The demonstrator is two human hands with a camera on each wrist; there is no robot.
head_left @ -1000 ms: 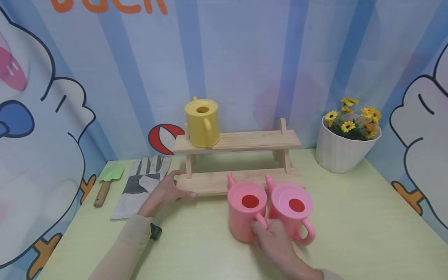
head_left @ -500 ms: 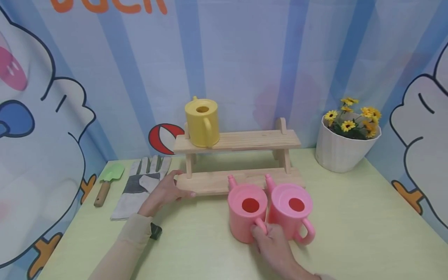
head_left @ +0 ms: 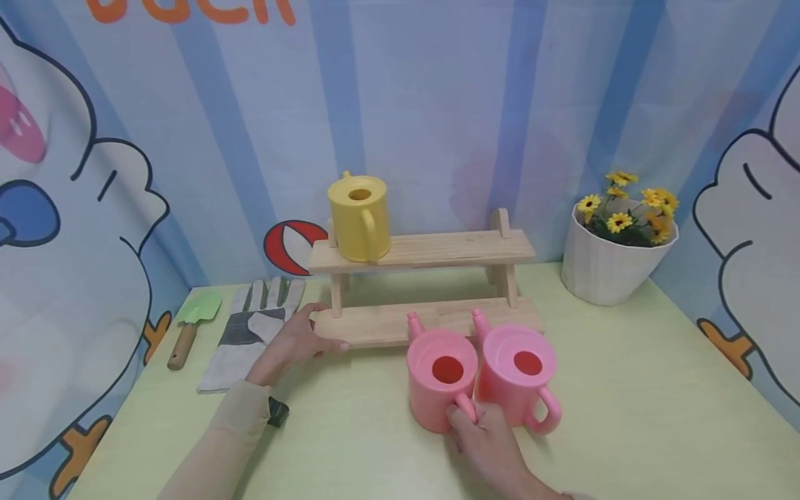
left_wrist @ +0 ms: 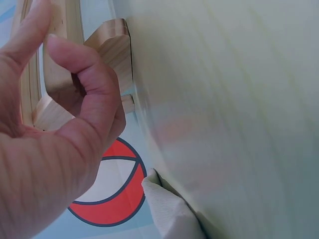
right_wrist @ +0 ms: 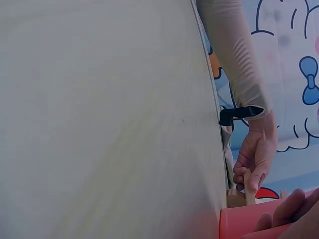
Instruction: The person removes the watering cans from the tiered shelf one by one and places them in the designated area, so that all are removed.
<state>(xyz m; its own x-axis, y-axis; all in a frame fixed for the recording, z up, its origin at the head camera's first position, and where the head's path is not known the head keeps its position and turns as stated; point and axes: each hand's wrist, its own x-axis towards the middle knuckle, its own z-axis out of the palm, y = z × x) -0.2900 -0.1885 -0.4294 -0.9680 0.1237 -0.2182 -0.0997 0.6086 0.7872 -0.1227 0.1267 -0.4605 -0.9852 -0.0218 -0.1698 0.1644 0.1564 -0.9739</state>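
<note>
My left hand (head_left: pixel 295 342) grips the left end of the lower board of a two-tier wooden stand (head_left: pixel 381 326). Close up in the left wrist view, thumb and curled fingers (left_wrist: pixel 94 94) pinch that board end. My right hand (head_left: pixel 489 439) holds the handle of a pink watering can (head_left: pixel 428 392), which stands upright before the stand, its spout pointing toward the lower tier. A second pink watering can (head_left: pixel 509 392) is close beside it on the right, handle turned to the front right. On the upper tier's left end sits a yellow watering can (head_left: pixel 353 226).
A work glove (head_left: pixel 240 337) and a small green trowel (head_left: pixel 194 319) with a wooden handle lie at the left of the table (head_left: pixel 625 410). At the back right stands a white pot (head_left: pixel 606 271) of yellow flowers. A printed curtain (head_left: pixel 425 104) hangs behind.
The held pink watering can and my right hand have shifted slightly toward the front of the table. My left hand stays on the stand.
</note>
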